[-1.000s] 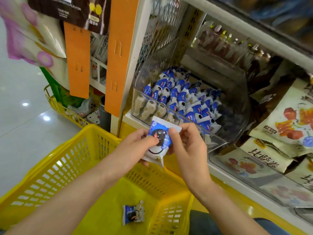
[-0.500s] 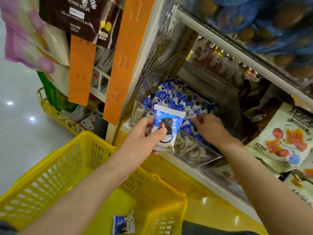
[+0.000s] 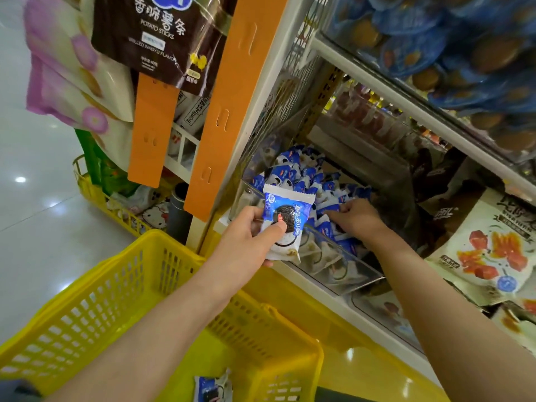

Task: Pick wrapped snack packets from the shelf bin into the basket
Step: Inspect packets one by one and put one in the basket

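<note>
My left hand [image 3: 246, 236] grips a blue-and-white snack packet [image 3: 285, 219] showing a dark cookie, upright in front of the clear shelf bin [image 3: 342, 265]. The bin holds several matching blue-and-white packets [image 3: 301, 175]. My right hand [image 3: 355, 217] reaches into the bin, its fingers lying on the packets; whether it pinches one is hidden. Below, the yellow basket [image 3: 95, 309] sits under my left arm, with one packet [image 3: 213, 388] lying on its bottom.
An orange strip [image 3: 232, 111] and a white shelf post stand left of the bin. Large snack bags [image 3: 499, 245] fill the shelf at right, blue tubs [image 3: 452, 39] the shelf above. Another yellow basket [image 3: 116, 204] sits on the floor at left.
My right hand let go of the packet and moved into the bin among the packets. My left hand kept the packet and lifted it slightly.
</note>
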A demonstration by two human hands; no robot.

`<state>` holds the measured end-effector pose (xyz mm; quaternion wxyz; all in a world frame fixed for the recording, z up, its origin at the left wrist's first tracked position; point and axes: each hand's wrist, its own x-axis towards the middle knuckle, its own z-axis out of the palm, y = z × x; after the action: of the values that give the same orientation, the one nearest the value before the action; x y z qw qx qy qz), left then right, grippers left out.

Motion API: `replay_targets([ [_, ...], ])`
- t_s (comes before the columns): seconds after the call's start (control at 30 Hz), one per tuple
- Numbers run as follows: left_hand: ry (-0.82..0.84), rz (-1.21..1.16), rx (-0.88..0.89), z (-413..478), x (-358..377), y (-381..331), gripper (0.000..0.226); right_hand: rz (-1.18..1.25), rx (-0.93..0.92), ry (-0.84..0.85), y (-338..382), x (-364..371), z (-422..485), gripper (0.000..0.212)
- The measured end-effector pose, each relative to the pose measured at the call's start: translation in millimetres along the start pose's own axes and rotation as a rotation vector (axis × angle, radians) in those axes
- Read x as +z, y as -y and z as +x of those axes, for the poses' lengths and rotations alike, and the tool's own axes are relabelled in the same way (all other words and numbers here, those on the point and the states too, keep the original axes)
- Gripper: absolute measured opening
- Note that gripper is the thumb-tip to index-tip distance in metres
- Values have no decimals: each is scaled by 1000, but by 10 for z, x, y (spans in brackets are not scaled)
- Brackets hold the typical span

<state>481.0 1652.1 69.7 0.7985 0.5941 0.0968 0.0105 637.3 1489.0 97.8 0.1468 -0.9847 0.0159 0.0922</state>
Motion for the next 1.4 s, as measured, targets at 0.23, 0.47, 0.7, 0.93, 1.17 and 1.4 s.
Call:
replay_targets([
  [0.23,-23,-65,-17,-9,16,10,15,432,-342,-506,34,-237,-391,11],
  [0.47,-39,-204,-149,-31,47,-3,26,837,-313,40,119,-257,-1117,12],
  [0.7,167,-104,-150,-159,119,5,63,850,-365,118,76,97,-1375,2],
  [0.93,229,16,-101,-147,101,11,46,651,-276,-36,83,7,-1184,21],
  [1.17,322,46,-85,-156,105,-16,46,581,-237,360,59,-296,-1064,21],
  [1.4,325,38,-28,-148,148,-50,35,634,-171,403,59,-460,-1082,38],
])
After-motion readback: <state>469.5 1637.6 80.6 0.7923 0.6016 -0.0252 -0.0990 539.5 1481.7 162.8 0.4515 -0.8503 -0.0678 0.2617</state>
